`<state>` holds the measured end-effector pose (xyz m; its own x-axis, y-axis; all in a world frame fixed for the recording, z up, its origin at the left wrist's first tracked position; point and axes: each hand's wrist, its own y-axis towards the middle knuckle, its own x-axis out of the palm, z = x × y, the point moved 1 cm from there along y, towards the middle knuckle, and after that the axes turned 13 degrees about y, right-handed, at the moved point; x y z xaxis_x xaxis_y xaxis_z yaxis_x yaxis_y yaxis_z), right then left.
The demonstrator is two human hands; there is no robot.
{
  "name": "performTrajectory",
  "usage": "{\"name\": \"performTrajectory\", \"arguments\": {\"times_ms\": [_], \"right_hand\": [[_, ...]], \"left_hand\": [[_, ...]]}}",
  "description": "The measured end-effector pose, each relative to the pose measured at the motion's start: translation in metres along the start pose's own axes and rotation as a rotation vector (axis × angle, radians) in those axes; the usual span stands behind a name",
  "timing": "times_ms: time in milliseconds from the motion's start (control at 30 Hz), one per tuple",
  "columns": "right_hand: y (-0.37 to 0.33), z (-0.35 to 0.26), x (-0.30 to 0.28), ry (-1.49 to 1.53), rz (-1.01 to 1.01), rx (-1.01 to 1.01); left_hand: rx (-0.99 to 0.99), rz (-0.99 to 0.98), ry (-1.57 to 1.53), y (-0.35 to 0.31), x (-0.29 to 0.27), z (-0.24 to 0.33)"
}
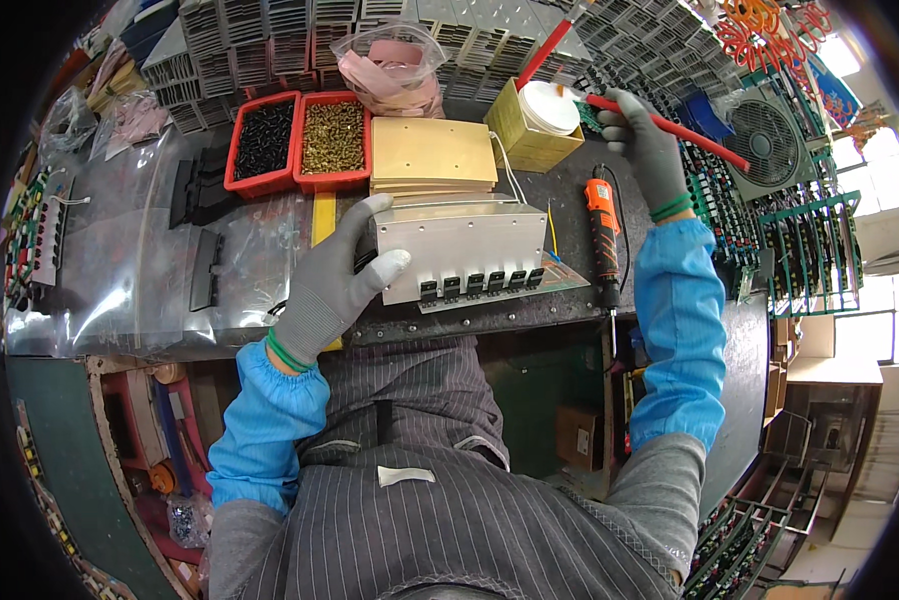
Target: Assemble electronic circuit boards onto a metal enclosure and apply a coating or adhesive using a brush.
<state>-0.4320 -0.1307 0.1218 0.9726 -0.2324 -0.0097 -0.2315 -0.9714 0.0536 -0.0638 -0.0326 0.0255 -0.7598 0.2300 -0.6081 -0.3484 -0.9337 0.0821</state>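
My gloved left hand [340,275] grips the left end of a silver metal heat sink [460,240], thumb on its face and fingers at its upper edge. A row of black transistors [485,284] lines the plate's lower edge, joined to a circuit board partly hidden below it. At the upper right, my gloved right hand [650,150] is closed around a red-handled brush [705,144]. Its tip is at a white round tub [550,107], which sits in a yellow box [532,140]; whether it touches the tub is unclear.
Red bins of black screws [265,137] and brass-coloured parts [334,138] stand behind my left hand, beside stacked yellowish plates [434,152]. An orange-black electric screwdriver [604,225] lies right of the heat sink. Stacked heat sinks [235,45] fill the back; a fan [765,143] stands right.
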Motion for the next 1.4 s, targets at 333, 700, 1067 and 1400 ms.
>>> {"name": "performTrajectory", "arguments": {"times_ms": [333, 700, 1067, 1400], "right_hand": [[0.03, 0.023, -0.002, -0.063, 0.096, 0.078], [0.01, 0.021, 0.01, -0.426, -0.096, -0.27], [-0.008, 0.043, 0.015, -1.061, -0.102, -0.753], [-0.018, 0.053, 0.0, -1.394, -0.203, -0.971]], "left_hand": [[-0.012, -0.01, -0.015, -0.001, 0.0, -0.002], [-0.053, -0.046, -0.01, 0.002, -0.004, 0.0], [-0.043, -0.037, -0.032, 0.002, -0.002, -0.001], [-0.008, -0.021, -0.037, 0.004, 0.0, -0.003]]}}
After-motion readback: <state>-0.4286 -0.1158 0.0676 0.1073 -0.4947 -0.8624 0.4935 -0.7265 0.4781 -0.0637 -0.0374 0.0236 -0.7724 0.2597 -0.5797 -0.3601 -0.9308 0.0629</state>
